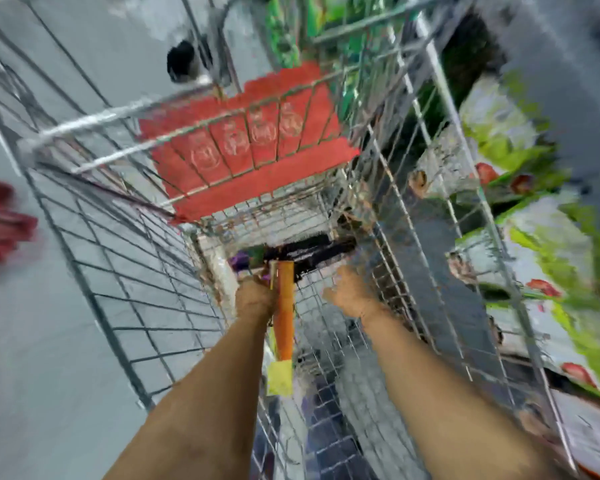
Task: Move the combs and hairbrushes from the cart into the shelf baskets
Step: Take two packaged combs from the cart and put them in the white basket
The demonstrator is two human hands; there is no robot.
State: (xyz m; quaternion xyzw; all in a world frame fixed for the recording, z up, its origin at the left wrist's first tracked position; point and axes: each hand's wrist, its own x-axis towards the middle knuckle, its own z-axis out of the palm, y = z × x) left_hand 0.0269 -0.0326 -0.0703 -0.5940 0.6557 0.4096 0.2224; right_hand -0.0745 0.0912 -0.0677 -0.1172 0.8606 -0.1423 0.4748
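While the picture smears with motion blur, I look down through the head camera into a wire shopping cart (pixel 125 271) with both bare arms reaching inside. My left hand (pixel 255 296) is closed around an orange-handled brush (pixel 285 317), gripping it near the top of the handle; its yellow tag (pixel 280 377) hangs at the handle's lower end, closer to me than the hand. The dark bristle head (pixel 312 252) lies crosswise just beyond the hand, deep in the cart. A purple item (pixel 239 261) sits just left of that bristle head, too blurred to identify. My right hand (pixel 352 292) is inside the cart to the right of the brush, apart from it, fingers loosely spread and holding nothing. The cart's red child-seat flap (pixel 250 157) stands beyond the bristle head, behind the wire bars. To the right of the cart, wire shelf baskets (pixel 520 244) hold green-and-white packs (pixel 548 237), well apart from the brush. Left of the cart, the grey floor (pixel 49 341) shows, with blurred red goods (pixel 0 223) at the frame's edge.
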